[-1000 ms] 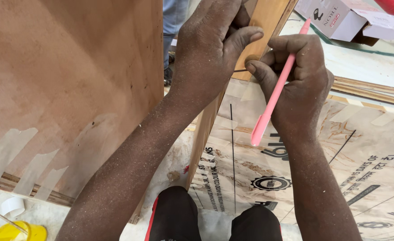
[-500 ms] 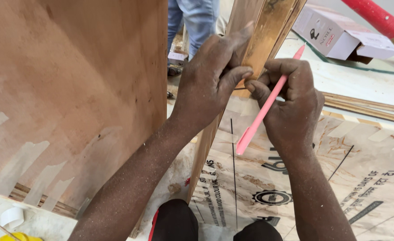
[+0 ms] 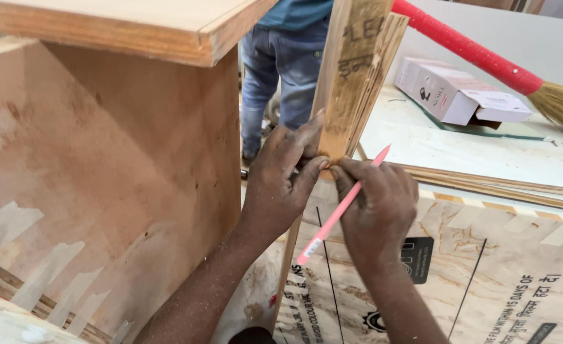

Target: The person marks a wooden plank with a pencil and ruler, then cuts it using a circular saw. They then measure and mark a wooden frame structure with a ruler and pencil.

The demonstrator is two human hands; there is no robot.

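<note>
Both hands meet at the lower end of a narrow upright strip of pale plywood (image 3: 353, 83). The left hand (image 3: 281, 181) pinches the strip's edge between thumb and fingers, clenched on the wood. The right hand (image 3: 377, 210) is closed around a slim pink pencil (image 3: 340, 210), which runs slantwise through the fist, its tip pointing up and to the right beside the strip and its other end pointing down toward the left; the fingertips of this hand also press against the strip's bottom end.

Below the hands lies a large laminate sheet covered in printed protective film (image 3: 485, 274), with thin dark lines drawn across it. To the left stands a big brown plywood cabinet (image 3: 115, 165), its side panel close to the left forearm. Behind the strip, a person in blue jeans (image 3: 281, 70) stands. Farther right, a white cardboard box (image 3: 460, 95) rests on a pale desk (image 3: 472, 153), and a broom with a red handle and straw bristles (image 3: 485, 60) slants above it.
</note>
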